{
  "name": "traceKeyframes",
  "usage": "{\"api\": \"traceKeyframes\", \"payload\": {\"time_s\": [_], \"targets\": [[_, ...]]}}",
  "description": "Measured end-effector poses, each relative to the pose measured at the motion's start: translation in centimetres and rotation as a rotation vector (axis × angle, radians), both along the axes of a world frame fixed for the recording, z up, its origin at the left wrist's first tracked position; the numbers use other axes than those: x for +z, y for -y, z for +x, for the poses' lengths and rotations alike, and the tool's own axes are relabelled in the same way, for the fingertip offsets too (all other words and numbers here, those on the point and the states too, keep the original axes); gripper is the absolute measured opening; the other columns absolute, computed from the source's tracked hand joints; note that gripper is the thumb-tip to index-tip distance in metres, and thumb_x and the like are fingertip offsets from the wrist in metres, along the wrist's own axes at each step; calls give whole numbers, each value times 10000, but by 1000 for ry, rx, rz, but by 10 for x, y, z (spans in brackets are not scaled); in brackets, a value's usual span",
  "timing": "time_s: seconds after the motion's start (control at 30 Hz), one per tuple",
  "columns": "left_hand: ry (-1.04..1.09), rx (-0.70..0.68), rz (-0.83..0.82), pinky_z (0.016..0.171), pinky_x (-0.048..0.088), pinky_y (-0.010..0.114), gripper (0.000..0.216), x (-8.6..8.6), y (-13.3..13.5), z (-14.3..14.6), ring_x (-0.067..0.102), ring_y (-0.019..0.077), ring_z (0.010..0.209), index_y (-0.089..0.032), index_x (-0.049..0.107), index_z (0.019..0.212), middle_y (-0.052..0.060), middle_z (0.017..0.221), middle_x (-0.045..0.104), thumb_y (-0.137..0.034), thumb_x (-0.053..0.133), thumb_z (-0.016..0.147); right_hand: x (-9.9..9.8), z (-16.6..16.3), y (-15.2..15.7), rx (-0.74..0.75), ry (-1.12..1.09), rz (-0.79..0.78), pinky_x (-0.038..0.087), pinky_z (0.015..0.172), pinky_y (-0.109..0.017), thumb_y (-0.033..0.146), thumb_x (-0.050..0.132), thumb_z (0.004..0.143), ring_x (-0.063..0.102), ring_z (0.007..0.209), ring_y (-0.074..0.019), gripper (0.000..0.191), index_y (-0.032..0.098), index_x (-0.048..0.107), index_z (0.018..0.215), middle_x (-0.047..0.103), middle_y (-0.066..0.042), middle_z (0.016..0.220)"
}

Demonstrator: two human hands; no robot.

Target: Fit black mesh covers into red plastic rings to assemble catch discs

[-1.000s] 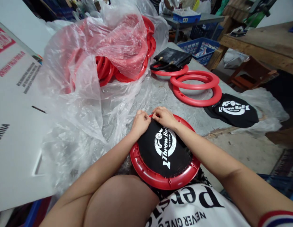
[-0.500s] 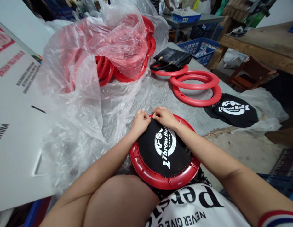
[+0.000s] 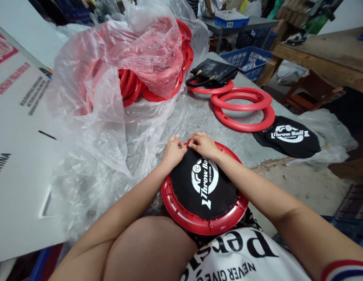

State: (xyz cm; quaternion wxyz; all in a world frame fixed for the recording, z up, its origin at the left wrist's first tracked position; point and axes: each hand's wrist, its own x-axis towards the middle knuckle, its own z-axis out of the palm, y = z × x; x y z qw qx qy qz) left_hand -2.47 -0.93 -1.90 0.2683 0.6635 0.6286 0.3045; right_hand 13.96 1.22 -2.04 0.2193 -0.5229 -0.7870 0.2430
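Note:
A red plastic ring rests across my lap and against the table edge. Over its opening lies a round black fabric disc with white "Throw Ball" print. At the ring's far side, my left hand pinches the fabric's edge with bent fingers. Close beside it, my right hand is also closed on that edge, thumb and fingertips together. The fingertips and the bit of edge between them are partly hidden. Along the near side, small pegs and slots show in the bare ring.
Two stacked red rings lie beyond my hands, near another printed black disc. A black handbag sits on another ring. Clear plastic bags with several rings cover the left. A white carton stands far left.

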Motion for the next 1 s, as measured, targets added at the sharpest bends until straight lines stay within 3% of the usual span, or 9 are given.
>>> {"api": "traceKeyframes", "payload": {"time_s": [0.57, 0.67, 0.8, 0.9, 1.0], "targets": [[-59, -3, 25, 877, 490, 297, 181, -5, -3, 2, 587, 164, 878, -200, 513, 623, 32, 927, 602, -76, 572, 739, -1, -2, -2, -28, 58, 14, 450, 952, -382, 233, 580, 929, 585, 1081, -240, 184, 202, 710, 802, 700, -61, 1161], [-18, -7, 38, 875, 503, 314, 126, -7, -3, 0, 591, 166, 858, -194, 608, 707, 46, 977, 614, -78, 567, 740, 1, 3, -5, 78, 78, -11, 433, 1021, -404, 242, 625, 916, 572, 1166, -255, 130, 203, 742, 957, 666, -71, 1279], [85, -7, 13, 896, 523, 331, 213, -4, -7, -8, 616, 166, 858, -197, 677, 825, 52, 1010, 650, -68, 532, 736, 6, 11, -7, 206, 186, -45, 424, 1054, -423, 217, 727, 844, 563, 1203, -278, 250, 202, 730, 1094, 660, -92, 1283], [40, -17, 65, 931, 522, 351, 250, 5, -4, -12, 628, 187, 918, -195, 682, 866, 63, 1022, 656, -69, 494, 760, 7, 19, -1, 53, 269, -50, 448, 1011, -439, 210, 678, 881, 565, 1161, -303, 211, 193, 734, 1084, 668, -122, 1215], [-224, -127, 205, 990, 480, 405, 240, 16, 10, -8, 596, 244, 1039, -198, 690, 852, 89, 1043, 649, -72, 496, 787, 6, 31, 14, -194, 293, -53, 456, 975, -488, 238, 616, 921, 546, 1150, -337, 202, 214, 733, 1084, 647, -149, 1201]]}}
